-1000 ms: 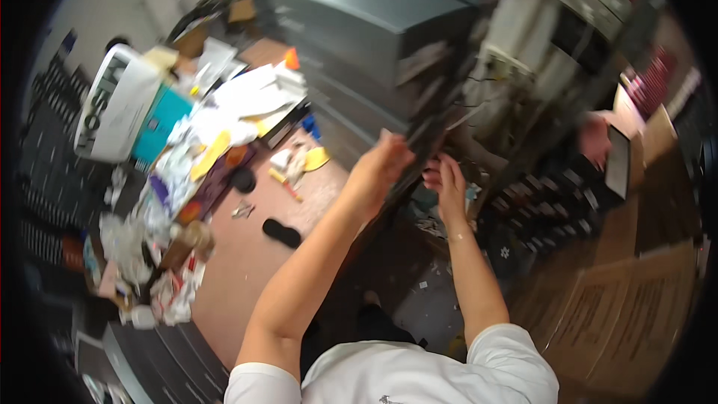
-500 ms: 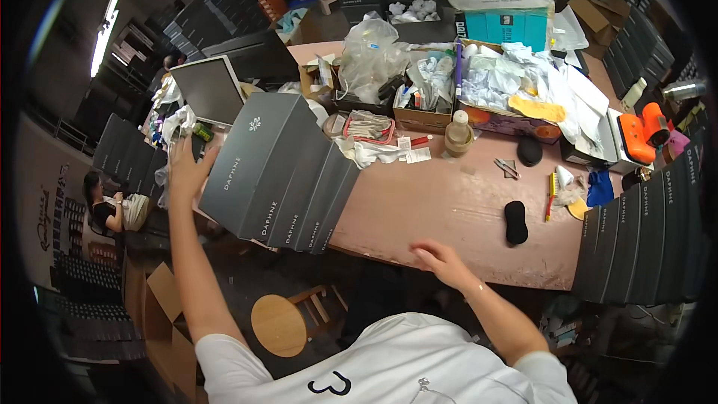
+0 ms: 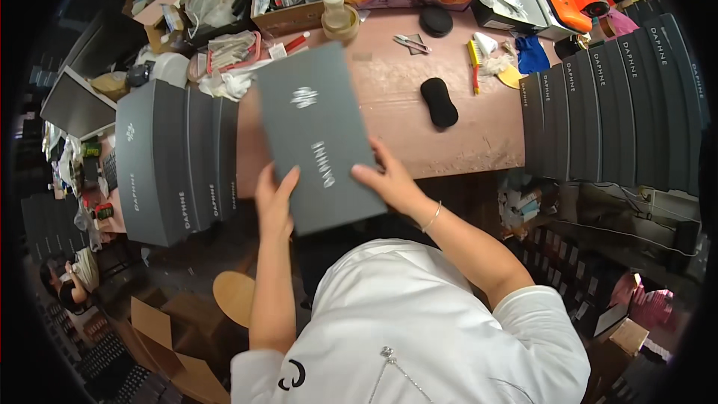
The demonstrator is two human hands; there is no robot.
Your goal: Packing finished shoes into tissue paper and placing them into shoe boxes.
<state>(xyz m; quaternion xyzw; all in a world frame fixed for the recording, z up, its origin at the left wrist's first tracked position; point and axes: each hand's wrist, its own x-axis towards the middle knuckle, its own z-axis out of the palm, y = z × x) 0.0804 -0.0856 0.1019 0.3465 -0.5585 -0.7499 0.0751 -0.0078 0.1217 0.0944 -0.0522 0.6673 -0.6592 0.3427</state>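
A dark grey shoebox (image 3: 321, 123) is between my two hands over the table's front edge, its lid facing up. My left hand (image 3: 275, 200) grips its left side, with the thumb on the lid. From the right, my right hand (image 3: 390, 179) clasps the opposite side, thumb also on top. The box's far end is slightly blurred. To the left stands a stack of similar grey shoeboxes (image 3: 168, 164). A black, waisted pad (image 3: 439, 102) lies on the table right of the held box.
More grey shoeboxes (image 3: 628, 97) line the table's right end. A bottle of liquid (image 3: 339, 16), small pliers (image 3: 413, 44), a round black item (image 3: 435, 21) and a yellow-red brush (image 3: 474, 66) lie farther back. A wooden stool (image 3: 234, 298) and an open carton (image 3: 176, 337) are on the floor.
A shoebox has come off the left stack and is now between both hands at the middle. My left hand has moved right, and the view has turned right and downward.
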